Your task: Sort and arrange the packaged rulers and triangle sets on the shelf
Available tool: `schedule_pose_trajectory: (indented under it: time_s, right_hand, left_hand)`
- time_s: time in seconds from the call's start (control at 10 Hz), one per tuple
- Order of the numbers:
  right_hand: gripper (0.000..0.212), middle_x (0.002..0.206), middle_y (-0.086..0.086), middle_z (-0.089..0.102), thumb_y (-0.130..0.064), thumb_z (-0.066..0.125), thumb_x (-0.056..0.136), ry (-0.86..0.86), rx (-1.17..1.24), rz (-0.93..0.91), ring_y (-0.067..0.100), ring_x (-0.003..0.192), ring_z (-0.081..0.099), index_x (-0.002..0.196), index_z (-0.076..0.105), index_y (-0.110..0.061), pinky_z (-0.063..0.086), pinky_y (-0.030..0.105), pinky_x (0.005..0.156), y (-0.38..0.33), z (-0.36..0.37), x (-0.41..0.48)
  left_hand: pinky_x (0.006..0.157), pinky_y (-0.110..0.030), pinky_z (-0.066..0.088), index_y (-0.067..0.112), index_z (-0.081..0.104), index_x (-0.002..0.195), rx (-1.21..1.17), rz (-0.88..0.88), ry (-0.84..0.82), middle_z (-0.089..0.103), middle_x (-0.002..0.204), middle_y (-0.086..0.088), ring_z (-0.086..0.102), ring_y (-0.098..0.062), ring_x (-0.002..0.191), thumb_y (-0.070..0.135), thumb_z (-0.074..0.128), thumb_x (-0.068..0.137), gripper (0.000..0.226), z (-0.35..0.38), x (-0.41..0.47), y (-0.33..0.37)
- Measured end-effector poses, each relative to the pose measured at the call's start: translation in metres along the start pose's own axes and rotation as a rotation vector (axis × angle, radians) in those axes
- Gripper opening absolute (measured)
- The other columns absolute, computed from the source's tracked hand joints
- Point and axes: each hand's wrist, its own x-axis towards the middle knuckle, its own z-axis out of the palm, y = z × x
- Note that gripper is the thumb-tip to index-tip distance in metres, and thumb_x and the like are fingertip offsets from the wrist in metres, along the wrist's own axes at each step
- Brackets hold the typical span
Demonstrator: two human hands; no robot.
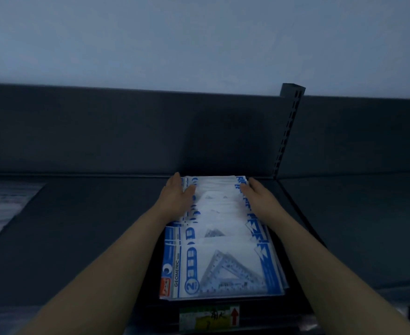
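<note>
Since only the head view is on offer, every entry below comes from it.

Risk 1, as I judge it: the packets (217,240) are glossy and lie overlapped like fallen tiles. A squeeze at the far end alone could make the near ones fan out or slide off the front lip, above the price label (208,316).
Risk 2: pushing too hard toward the back panel (126,131) could buckle the thin sleeves.
Risk 3: the slotted post (289,131) stands near the row's far right corner, and a sideways shove could jam corners against it.

Left hand (178,197): fingers straight, flat along the left edge of the far packets, thumb laid over the top. It grips nothing that I can make out.
Right hand (256,193): likewise extended, pressing the right edge, with no pinch visible.

Packets: on the dark shelf (90,238), running from the front edge back to the panel, between the two forearms. The far end lies between the two hands. The front packet (225,272), its clear triangle showing, is untouched and well short of both hands.
</note>
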Motion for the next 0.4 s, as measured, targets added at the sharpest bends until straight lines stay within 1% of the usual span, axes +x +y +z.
schedule_pose_trajectory:
  time_s: [0.1,0.2,0.3,0.4]
  right_hand:
    - [0.041,0.109,-0.008,0.045,-0.028,0.045,0.100,0.013,-0.064,-0.032,0.006,0.096,0.044,0.137,0.044,-0.012,0.035,0.018,0.083,-0.004,-0.006,-0.002]
    - [0.029,0.116,-0.004,0.056,-0.026,0.046,0.099,-0.017,-0.145,-0.066,0.008,0.093,0.051,0.126,0.052,-0.018,0.039,0.021,0.080,-0.004,-0.008,-0.005]
    - [0.030,0.125,-0.002,0.058,-0.021,0.050,0.096,-0.041,-0.254,-0.123,0.010,0.101,0.054,0.126,0.053,-0.017,0.038,0.020,0.084,-0.005,-0.004,-0.011]
    - [0.054,0.149,0.004,0.038,-0.027,0.053,0.095,-0.051,-0.385,-0.119,0.018,0.128,0.044,0.145,0.035,-0.013,0.036,0.026,0.101,-0.013,0.007,-0.019]
  left_hand:
    - [0.105,-0.023,0.027,0.007,0.025,0.150,-0.039,0.007,0.060,0.030,0.153,-0.010,0.036,-0.023,0.136,0.038,0.041,0.101,0.060,-0.012,-0.006,0.003]
    - [0.080,-0.019,0.035,0.014,0.056,0.121,0.063,0.075,0.140,0.058,0.113,-0.005,0.054,-0.016,0.100,0.031,0.046,0.100,0.029,-0.026,-0.018,0.001]
    - [0.075,-0.020,0.037,0.011,0.061,0.120,0.134,0.119,0.192,0.062,0.102,0.002,0.055,-0.011,0.090,0.028,0.049,0.098,0.030,-0.041,-0.034,-0.002]
    - [0.077,-0.023,0.040,0.014,0.064,0.115,0.217,0.167,0.281,0.067,0.105,0.000,0.055,-0.011,0.088,0.027,0.050,0.097,0.027,-0.057,-0.053,-0.007]
